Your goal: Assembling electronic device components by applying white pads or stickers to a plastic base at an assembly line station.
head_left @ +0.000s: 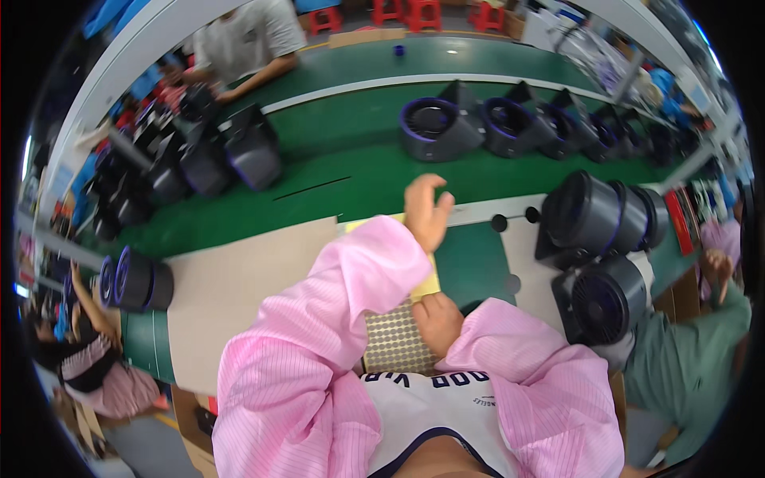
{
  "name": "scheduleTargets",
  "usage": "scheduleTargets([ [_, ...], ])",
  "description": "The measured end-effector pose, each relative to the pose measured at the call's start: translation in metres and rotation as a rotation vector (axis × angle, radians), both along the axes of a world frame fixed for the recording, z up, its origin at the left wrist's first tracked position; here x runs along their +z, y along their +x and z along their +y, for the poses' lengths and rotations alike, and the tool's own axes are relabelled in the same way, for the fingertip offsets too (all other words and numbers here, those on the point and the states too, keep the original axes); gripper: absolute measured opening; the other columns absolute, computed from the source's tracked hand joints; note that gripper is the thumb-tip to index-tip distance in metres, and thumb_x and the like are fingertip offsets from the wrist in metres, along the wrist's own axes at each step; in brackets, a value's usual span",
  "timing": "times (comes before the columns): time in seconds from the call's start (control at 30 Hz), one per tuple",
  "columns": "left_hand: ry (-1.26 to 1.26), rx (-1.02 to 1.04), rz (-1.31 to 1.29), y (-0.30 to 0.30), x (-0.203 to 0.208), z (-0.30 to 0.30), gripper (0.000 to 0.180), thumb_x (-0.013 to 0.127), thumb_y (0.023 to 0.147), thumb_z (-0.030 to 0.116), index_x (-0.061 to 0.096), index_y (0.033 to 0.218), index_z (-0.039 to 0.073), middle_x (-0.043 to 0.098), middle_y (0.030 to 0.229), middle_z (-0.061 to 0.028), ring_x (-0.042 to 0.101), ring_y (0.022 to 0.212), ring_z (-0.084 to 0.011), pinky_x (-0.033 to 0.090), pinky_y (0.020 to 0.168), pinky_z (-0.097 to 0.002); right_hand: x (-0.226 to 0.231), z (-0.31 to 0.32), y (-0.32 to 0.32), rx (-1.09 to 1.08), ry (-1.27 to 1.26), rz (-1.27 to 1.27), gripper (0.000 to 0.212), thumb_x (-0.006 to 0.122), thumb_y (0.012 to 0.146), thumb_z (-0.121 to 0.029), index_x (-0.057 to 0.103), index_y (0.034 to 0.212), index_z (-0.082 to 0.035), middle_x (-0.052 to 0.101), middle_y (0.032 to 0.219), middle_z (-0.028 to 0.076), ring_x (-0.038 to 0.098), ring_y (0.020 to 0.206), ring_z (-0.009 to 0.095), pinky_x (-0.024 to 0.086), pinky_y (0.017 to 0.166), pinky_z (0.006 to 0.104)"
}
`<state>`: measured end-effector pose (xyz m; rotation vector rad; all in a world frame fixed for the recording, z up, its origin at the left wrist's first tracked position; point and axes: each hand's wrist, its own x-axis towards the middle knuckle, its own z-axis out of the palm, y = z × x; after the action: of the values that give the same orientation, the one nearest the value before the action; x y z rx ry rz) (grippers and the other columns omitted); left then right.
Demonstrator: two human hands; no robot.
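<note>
Near, a flat sheet of round dots point(392, 344) lies partly under my right hand point(439, 324), whose grip I cannot tell. Farther, beside yellow paper point(429, 284), my left hand point(428, 213) is spread wide, loosely curved. Far right: cylindrical dark housings point(507, 144).

Both pink sleeves point(526, 346) are loose & puffy, w/ thin darker stripes & lots of folds, esp. nr the elbows. White top point(406, 414) btwn them has dk navy trim point(438, 432) along a curved neckline, plus lg dk lettering point(458, 380) across the chest. L hand point(429, 213) & R hand point(438, 325) bare.
</note>
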<state>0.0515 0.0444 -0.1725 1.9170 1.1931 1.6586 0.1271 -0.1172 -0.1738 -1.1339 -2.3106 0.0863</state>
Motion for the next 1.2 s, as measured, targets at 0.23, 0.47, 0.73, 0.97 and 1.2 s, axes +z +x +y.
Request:
scheduleTargets([
  [0.23,-0.231,-0.303,0.271,-0.045,-0.002,-0.068,0.039,0.052,0.082,0.022,0.044,0.113,0.001,0.041,0.118,-0.0195,0.037,0.112,-0.0354,0.029,0.096,-0.0409,-0.002,0.005,-0.006,0.038,-0.057,-0.11,0.011,0.05,0.066,-0.008,0.05,0.076,-0.003,0.049,0.074,0.012,0.049,0.071,0.027,0.043,0.062,0.0363],
  [0.47,-0.099,-0.398,0.891,-0.091,-0.005,-0.097,0.053,0.054,0.079,0.029,0.041,0.122,0.002,0.032,0.133,-0.0193,0.027,0.126,-0.0361,0.024,0.102,-0.0473,0.014,0.015,0.01,0.249,-0.185,0.122,0.019,0.053,0.063,0.003,0.049,0.081,-0.001,0.05,0.08,0.015,0.05,0.076,0.032,0.042,0.066,0.0381],
  [0.73,-0.45,-0.629,0.521,-0.127,0.012,-0.05,0.027,0.06,0.078,0.015,0.057,0.101,0.001,0.055,0.108,-0.0164,0.053,0.1,-0.0295,0.041,0.087,-0.0386,0.035,0.041,0.022,0.119,-0.025,0.484,0.035,0.056,0.065,0.009,0.045,0.098,0.001,0.046,0.093,0.02,0.048,0.077,0.032,0.041,0.071,0.0334],
  [0.97,0.263,0.545,0.136,-0.145,0.03,0.148,0.058,0.062,0.076,0.027,0.039,0.121,-0.002,0.043,0.12,-0.0245,0.038,0.115,-0.0363,0.029,0.097,-0.0408,0.011,0.031,0.019,0.108,-0.162,0.464,0.052,0.058,0.063,0.012,0.038,0.11,0.001,0.043,0.102,0.02,0.048,0.087,0.03,0.043,0.073,0.0314],
  [1.2,-0.234,0.312,0.127,-0.165,0.019,0.236,0.046,0.054,0.082,0.038,0.053,0.109,0.001,0.057,0.103,-0.023,0.052,0.098,-0.0386,0.039,0.085,-0.0404,0.004,0.036,0.019,0.041,-0.165,0.555,0.056,0.058,0.061,0.014,0.038,0.111,-0.001,0.043,0.102,0.018,0.048,0.081,0.025,0.044,0.07,0.0284],
])
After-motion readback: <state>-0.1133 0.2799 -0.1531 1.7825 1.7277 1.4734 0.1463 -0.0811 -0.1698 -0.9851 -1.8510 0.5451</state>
